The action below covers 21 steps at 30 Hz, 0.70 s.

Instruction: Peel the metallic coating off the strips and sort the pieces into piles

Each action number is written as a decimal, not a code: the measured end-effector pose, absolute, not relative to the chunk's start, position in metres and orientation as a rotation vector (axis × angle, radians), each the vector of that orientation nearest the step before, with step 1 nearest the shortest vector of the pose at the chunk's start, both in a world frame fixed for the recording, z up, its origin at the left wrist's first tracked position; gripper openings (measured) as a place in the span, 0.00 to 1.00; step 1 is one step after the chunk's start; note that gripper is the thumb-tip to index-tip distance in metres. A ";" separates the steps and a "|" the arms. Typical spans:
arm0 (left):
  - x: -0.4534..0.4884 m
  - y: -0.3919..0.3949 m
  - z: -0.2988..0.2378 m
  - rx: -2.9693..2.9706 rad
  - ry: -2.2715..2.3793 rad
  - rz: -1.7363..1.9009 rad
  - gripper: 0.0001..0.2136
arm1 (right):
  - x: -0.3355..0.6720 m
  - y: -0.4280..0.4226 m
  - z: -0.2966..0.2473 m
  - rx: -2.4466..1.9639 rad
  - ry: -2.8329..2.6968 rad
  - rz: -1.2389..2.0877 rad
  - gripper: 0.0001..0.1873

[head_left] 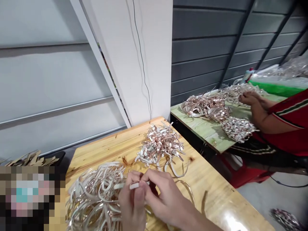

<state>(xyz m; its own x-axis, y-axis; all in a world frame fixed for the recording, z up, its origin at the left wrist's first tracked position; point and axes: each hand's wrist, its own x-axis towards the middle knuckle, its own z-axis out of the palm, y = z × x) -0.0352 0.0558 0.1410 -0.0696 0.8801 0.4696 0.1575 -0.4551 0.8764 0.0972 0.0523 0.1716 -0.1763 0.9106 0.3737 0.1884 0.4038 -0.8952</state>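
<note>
From where I stand, the head view shows a person at work over the wooden table (211, 186), which I take as my landmark. Above the near edge of this table, the left hand (132, 203) and the right hand (165, 192) are brought close together. The left fingers are bent and pinch a narrow white strip (134, 185); the right thumb and forefinger seem to pinch it also, but how exactly they grip is partly hidden.

On the near left part of the wooden table lies a large heap of loose strips (96, 199), white and shiny. Toward its far corner rests a smaller coppery bundle (161, 144). To the right of the wooden table, another person in a red sleeve (291, 112) works at a green table (211, 136) with similar strips.

I judge that the step in hand is fine finger work on this one strip, perhaps folding or knotting. The next move, I think, calls for one steady pinch, while the other fingertips guide the short end.
</note>
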 end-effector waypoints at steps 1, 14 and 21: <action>-0.034 0.055 0.142 1.562 1.164 1.512 0.23 | 0.099 0.052 0.172 -0.972 -1.651 0.866 0.10; -0.014 0.044 0.143 1.241 1.374 1.537 0.26 | 0.102 0.054 0.156 -0.778 -1.265 1.165 0.18; -0.003 0.049 0.138 0.886 0.946 1.657 0.20 | 0.100 0.062 0.152 -0.644 -0.836 1.379 0.20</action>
